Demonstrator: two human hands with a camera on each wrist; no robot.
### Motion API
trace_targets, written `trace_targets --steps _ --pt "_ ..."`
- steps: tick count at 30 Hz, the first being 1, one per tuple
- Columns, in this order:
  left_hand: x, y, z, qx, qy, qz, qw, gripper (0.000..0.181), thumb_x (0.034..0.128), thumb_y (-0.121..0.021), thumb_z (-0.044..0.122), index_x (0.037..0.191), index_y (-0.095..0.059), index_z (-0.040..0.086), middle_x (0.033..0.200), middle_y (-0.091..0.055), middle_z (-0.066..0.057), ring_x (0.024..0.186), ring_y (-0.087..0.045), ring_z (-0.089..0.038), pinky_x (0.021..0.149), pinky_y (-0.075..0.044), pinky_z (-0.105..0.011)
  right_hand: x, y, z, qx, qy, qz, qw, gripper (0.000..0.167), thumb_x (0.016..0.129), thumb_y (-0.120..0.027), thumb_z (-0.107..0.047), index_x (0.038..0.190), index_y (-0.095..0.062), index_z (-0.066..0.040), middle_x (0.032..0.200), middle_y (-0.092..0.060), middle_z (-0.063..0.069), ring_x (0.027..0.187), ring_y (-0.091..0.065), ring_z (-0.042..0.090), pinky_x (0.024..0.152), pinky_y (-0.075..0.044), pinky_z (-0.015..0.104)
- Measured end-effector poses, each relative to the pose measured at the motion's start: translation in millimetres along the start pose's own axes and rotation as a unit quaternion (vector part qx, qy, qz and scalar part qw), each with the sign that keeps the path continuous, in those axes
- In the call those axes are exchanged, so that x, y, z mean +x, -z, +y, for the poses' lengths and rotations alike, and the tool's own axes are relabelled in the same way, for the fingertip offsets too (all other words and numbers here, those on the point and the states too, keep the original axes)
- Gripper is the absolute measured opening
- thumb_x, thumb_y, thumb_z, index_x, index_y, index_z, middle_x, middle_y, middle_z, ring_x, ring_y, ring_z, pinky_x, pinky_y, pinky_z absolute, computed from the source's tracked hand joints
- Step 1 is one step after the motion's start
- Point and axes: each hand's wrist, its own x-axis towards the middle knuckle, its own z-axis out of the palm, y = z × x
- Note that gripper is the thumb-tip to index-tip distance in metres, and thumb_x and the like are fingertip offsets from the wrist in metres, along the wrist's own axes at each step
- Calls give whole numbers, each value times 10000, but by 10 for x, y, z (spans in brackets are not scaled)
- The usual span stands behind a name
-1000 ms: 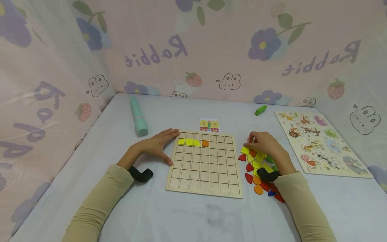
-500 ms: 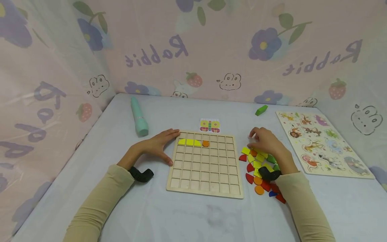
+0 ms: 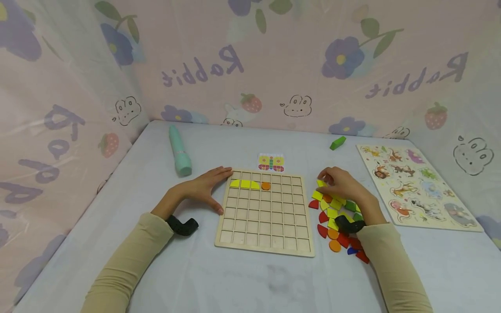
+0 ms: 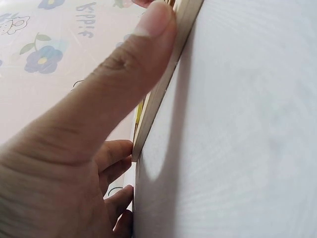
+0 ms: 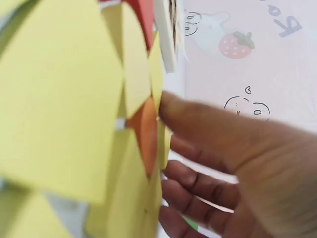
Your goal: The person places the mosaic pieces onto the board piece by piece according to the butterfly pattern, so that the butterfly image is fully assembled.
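Flat yellow piece, perhaps square, in right-hand fingers.

The purple word "Rabbit" reads mirrored twice across the rear of the floral backdrop cloth; partial lettering runs down its left side.

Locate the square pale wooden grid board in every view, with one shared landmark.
Head: the square pale wooden grid board lies just below centre.
Left wrist: the board, edge-on, slants down leftward from top.
Right wrist: the board, a pale strip, top centre.
Shared landmark: the pink printed fabric backdrop.
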Motion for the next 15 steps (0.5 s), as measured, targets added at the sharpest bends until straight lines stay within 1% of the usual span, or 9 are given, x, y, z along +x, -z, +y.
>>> trace_targets --steps 3,6,10,15 --pt "-5 -2 -1 2 -20 3 10000 1152 627 -824 480 1494 -179 81 1564 -107 -75 1430 -26 -307 1131 -99 -516 2 -10 0 77 -138 -41 9999 299 818 -716 -210 1010 -605 -9 826 -558 64 742 -486 198 679 -445 326" --pt "-7 -2 -2 14 -34 10 10000 1155 627 -825 479 1494 -177 77 1564 -107 -78 1429 -27 -310 1132 -98 -513 9 -12 -38 86 -87 -16 9999 261 824 -709 -195 993 -620 -17 823 -575 49 742 -497 187 690 -453 325" --pt "-6 0 -5 23 -36 22 10000 1156 627 -823 486 1494 -176 76 1563 -109 -82 1428 -30 -315 1130 -105 -516 53 -30 -215 175 265 107 9994 226 824 -707 -146 995 -642 -12 839 -595 54 758 -514 187 692 -461 331" --pt "-4 1 4 4 -31 2 10000 1157 626 -822 490 1494 -175 82 1563 -106 -80 1429 -27 -313 1129 -108 -520 156 -131 -542 452 837 38 9955 217 822 -706 -107 1010 -648 -17 871 -602 57 783 -532 179 702 -476 331"
